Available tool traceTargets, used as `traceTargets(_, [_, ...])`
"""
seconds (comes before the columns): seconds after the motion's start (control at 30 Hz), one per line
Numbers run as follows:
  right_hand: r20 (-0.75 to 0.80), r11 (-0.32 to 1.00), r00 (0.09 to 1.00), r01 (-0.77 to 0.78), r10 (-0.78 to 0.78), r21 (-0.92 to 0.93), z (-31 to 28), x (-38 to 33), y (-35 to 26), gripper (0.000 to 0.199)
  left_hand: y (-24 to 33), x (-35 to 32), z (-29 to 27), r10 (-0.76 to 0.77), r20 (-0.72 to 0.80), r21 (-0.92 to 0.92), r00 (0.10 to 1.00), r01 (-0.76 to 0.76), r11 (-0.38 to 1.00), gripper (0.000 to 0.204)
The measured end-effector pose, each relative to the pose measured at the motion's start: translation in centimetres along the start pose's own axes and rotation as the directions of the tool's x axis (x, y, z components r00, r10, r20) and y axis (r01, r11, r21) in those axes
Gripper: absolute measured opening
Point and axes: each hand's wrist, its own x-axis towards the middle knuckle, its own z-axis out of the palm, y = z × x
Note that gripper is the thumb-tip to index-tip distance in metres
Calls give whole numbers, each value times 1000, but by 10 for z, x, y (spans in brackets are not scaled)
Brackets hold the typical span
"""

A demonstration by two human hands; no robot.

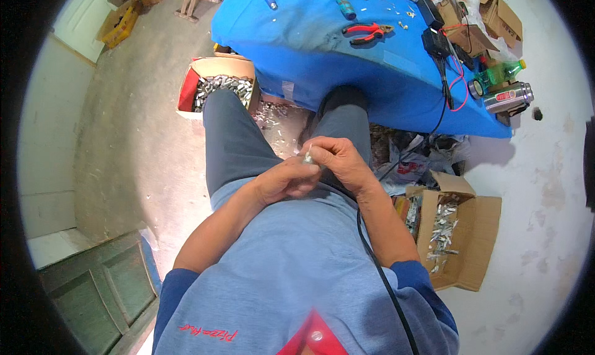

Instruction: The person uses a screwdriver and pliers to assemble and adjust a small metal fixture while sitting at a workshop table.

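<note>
The person's left hand point(286, 179) and right hand point(342, 162) together grip a small whitish piece point(308, 158), while red-and-black pliers point(374, 31) lie on the far blue-covered surface point(291, 30).

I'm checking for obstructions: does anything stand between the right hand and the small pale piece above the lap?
Nothing visible: the right hand has its fingertips at the small pale piece, which the left hand holds. The black cable runs over the shirt, not between them.
</note>
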Motion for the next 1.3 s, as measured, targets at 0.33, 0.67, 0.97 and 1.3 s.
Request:
traceTargets(0.33, [-117, 945, 986, -72, 115, 319, 1, -2, 18, 29, -5, 6, -2, 1, -61, 129, 998, 7, 992, 28])
traceTargets(0.67, [-181, 941, 976, -56, 122, 335, 3, 0, 22, 28, -5, 6, -3, -8, -35, 77, 999, 11, 997, 30])
traceTargets(0.97, [-225, 961, 966, -64, 127, 267, 5, 4, 20, 30, -2, 6, -3, -11, -40, 30, 999, 12, 999, 29])
traceTargets(1.3, [-170, 923, 981, -25, 97, 383, 3, -1, 21, 25, -1, 5, 4, 24, -54, 231, 998, -11, 973, 30])
